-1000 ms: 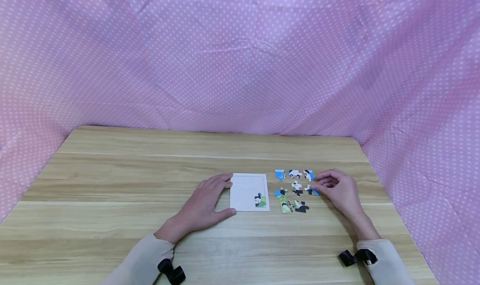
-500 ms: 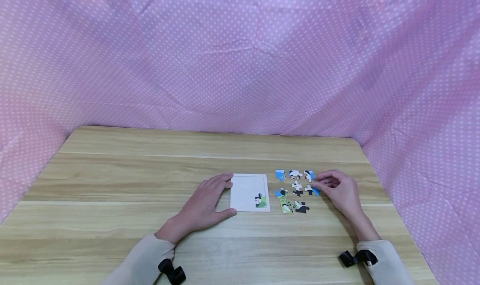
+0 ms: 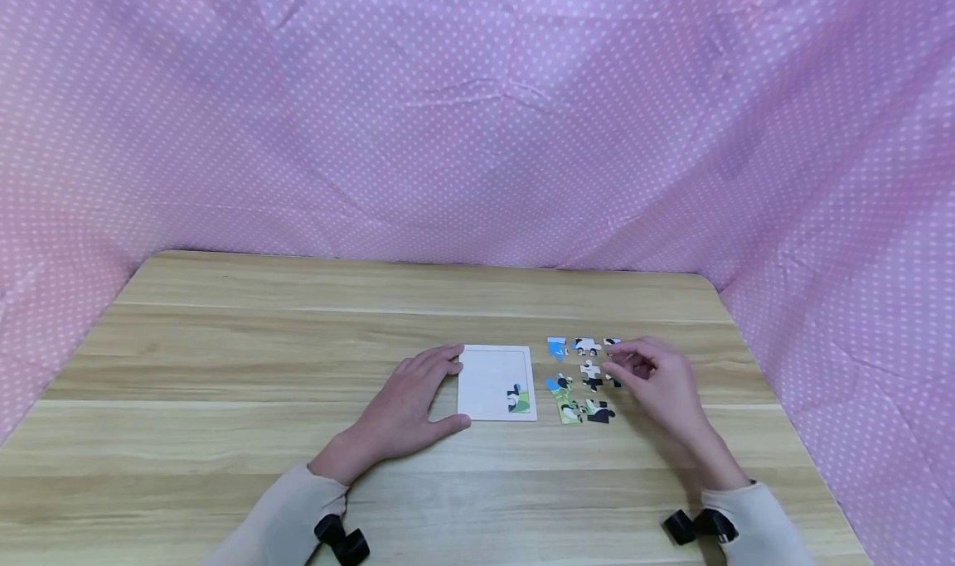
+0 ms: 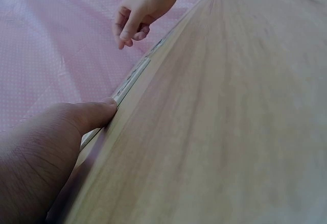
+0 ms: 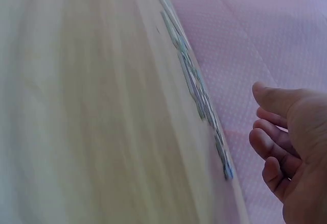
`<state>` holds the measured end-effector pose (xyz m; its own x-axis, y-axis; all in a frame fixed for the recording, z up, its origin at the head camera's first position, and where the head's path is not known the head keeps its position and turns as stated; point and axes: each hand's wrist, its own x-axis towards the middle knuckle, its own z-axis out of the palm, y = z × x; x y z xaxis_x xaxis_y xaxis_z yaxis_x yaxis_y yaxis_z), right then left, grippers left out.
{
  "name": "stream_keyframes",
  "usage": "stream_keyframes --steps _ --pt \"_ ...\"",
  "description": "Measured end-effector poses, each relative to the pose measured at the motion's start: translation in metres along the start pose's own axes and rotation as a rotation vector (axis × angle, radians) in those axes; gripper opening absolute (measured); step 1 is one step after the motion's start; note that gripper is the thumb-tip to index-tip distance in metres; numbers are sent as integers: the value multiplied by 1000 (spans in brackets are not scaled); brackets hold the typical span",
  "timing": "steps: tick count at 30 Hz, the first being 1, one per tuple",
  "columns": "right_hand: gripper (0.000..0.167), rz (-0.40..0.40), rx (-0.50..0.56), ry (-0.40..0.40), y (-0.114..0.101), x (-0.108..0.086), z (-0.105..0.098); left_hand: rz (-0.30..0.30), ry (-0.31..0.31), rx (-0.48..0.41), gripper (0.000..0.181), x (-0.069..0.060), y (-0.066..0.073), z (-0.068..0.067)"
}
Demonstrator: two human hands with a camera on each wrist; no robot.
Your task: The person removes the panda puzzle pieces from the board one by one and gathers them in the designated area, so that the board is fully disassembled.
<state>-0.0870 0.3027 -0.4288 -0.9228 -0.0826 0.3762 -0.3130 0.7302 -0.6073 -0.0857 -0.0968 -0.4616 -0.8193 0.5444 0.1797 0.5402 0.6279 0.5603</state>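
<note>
My left hand (image 3: 403,408) rests along the left edge of a white puzzle board (image 3: 485,375), fingers and thumb fairly straight. In the left wrist view, the thumb (image 4: 94,114) touches the board's edge. One panda puzzle piece (image 3: 519,399) lies in the board's lower right corner. My right hand (image 3: 666,390) hovers over the right side of the loose puzzle pieces (image 3: 591,374), partly covering two of them. Seen from the right wrist, that hand (image 5: 301,132) is loosely curled, thumb apart from the fingers, with nothing visible between them.
Several loose pieces lie right of the board, among them a blue piece (image 3: 556,347), a panda-face piece (image 3: 587,346) and a black-and-white piece (image 3: 599,411). All sit on a wooden table (image 3: 298,326). A pink dotted cloth (image 3: 477,135) hangs behind it.
My right hand has moved slightly left from beside the rightmost pieces and now hides more of them. The left hand, the board and the loose pieces have stayed put.
</note>
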Motion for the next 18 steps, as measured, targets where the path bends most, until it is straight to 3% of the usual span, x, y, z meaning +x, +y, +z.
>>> stream_keyframes --steps 5,12,18 --pt "23 -36 -13 -28 -18 -2 4 -3 -3 -2 70 0 0 0" --pt "25 -164 38 -44 -39 -4 14 -4 -3 1 70 1 0 0" --pt "25 -190 90 -83 -56 -7 24 -10 -3 -6 70 0 1 0"
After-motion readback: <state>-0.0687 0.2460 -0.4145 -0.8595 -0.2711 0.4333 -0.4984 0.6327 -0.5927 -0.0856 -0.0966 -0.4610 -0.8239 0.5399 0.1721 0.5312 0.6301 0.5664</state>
